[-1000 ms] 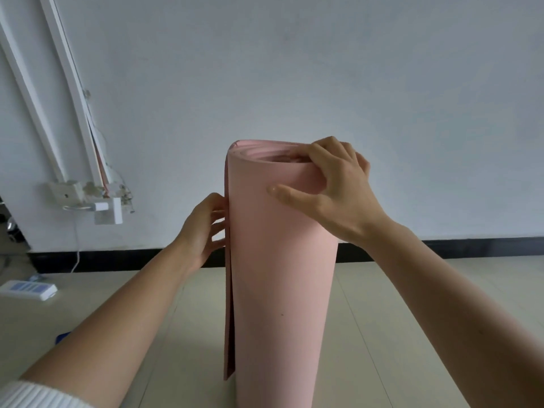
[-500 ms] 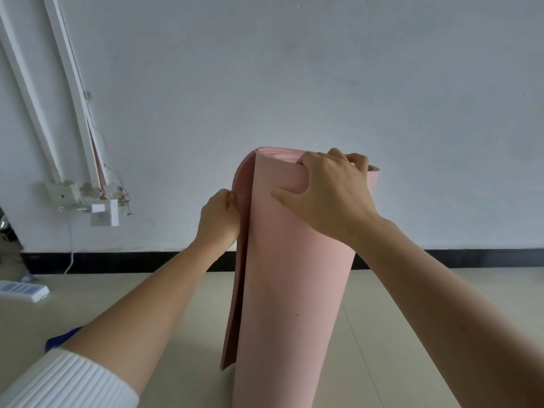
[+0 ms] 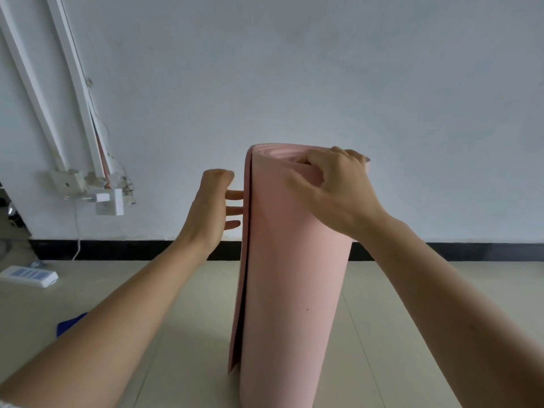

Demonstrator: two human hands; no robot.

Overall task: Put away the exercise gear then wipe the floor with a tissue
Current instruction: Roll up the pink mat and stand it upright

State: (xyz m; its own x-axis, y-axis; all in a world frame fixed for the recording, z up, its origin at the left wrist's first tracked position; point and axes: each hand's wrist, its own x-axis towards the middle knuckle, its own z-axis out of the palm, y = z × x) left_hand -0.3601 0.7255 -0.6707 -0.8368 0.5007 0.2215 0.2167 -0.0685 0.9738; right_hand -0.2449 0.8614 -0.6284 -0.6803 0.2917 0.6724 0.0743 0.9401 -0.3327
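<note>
Rolled pink exercise mat [image 3: 294, 275] stands upright on the tiled floor [image 3: 426, 319], centre of view, in front of the far white wall [image 3: 323, 69] and its black baseboard [image 3: 471, 250]. The outer layer hangs loose along the left side of the roll, with a dark gap under the flap.

Right hand [image 3: 338, 195]: on the top end of the roll. Fingers curl over the rim into the spiral and the thumb lies across the outer face, so the hand clamps the top edge.

Left hand [image 3: 206, 207]: at the left side of the roll, just below the top. Fingers straight and slightly apart, pointing at the loose edge. The tips are hidden behind the flap, so contact is possible but not confirmed.

Left of scene: white wall socket with a plugged-in adapter [image 3: 110, 201] and its cable, and slanted white trunking [image 3: 73, 83] above. A flat white device [image 3: 28, 275] lies on the floor by the baseboard, and a blue object [image 3: 70, 323] is nearer, partly behind the left forearm.
</note>
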